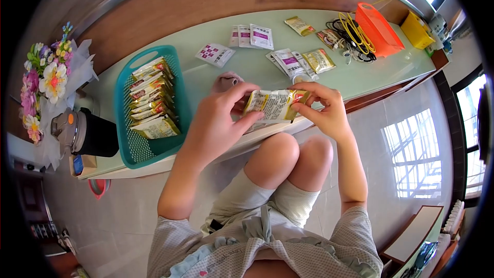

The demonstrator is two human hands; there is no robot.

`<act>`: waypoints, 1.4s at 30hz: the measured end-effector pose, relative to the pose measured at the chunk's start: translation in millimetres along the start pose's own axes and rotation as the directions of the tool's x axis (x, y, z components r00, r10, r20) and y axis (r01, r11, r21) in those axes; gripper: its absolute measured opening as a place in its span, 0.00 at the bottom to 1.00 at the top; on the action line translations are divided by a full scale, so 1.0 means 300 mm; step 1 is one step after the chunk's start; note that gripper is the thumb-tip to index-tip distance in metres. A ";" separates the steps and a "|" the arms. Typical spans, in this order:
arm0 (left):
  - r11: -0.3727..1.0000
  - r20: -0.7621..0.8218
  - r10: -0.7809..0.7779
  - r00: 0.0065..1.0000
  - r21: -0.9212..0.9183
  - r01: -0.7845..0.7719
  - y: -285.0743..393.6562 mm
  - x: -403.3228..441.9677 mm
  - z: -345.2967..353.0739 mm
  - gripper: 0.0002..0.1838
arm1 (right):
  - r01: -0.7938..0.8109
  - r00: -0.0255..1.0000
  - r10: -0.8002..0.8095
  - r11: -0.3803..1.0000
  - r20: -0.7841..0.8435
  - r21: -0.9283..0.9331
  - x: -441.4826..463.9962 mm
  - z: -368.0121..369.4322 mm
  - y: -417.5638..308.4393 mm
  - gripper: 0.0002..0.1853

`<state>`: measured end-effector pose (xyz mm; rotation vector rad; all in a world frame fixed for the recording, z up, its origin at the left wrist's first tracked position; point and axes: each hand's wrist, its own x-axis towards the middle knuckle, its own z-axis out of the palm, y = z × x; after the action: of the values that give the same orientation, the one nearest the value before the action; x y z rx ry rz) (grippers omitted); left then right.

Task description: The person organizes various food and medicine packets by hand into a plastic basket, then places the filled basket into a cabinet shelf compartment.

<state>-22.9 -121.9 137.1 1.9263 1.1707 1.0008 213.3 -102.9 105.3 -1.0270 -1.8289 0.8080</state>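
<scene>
Between my two hands, above the front edge of the glass-topped table, is a white and gold packet (276, 105) with printed text facing up. My left hand (222, 116) pinches its left end between thumb and fingers. The right end is gripped by my right hand (325, 109). To the left, a teal basket (122, 123) holds a row of similar gold packets (154, 100). Behind my hands lie white and purple sachets (256, 37), and another gold packet (319, 60) rests on more sachets (285, 62). A brownish cloth-like thing (226, 81) sits partly behind my left hand.
An orange basket (378, 31) stands at the right beside coiled yellow and black cables (355, 36). Farther right is a yellow basket (417, 30). A black tumbler (95, 133) and a flower bouquet (54, 82) are at the left end. My knees are below the table edge.
</scene>
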 end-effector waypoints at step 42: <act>0.691 -0.230 0.048 0.972 0.710 0.134 -0.181 -0.368 -0.545 0.10 | 0.478 0.785 -0.284 0.842 0.550 -0.248 0.286 0.669 -0.297 0.09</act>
<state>-219.4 -178.4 142.1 2.3931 1.9678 0.8040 -21.2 -91.2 127.5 -0.6425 -2.6140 0.4913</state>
